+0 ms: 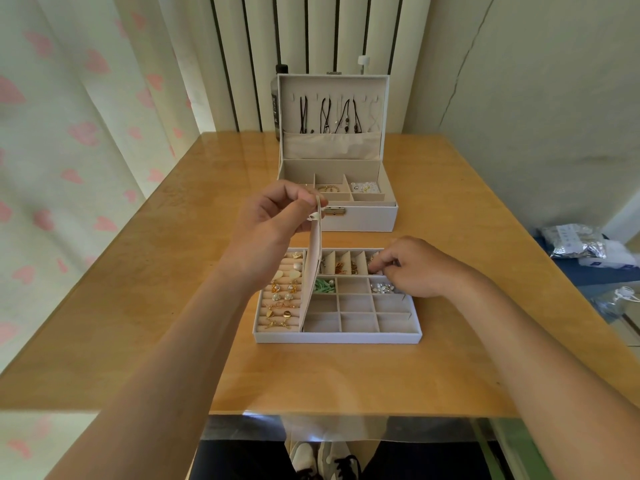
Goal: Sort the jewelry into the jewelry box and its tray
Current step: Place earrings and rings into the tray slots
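Behind the open jewelry box (337, 206): a dark bottle (277, 102) half covered by the lid, label unreadable, and a white cap (363, 62) whose body stays hidden. Inside the tray (337, 336) nearer than the box: rightmost top compartment's contents masked by right-hand fingertips (382, 268). Right of the box: crinkled packets (573, 244), print too small to read. Both forearms cut off at the bottom edge.

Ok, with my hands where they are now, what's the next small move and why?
Probably lift the right hand clear of the tray's top-right slot: its fingertips are down inside there, as if setting a piece in. The left hand pinches the flap upright, so the compartments are open.
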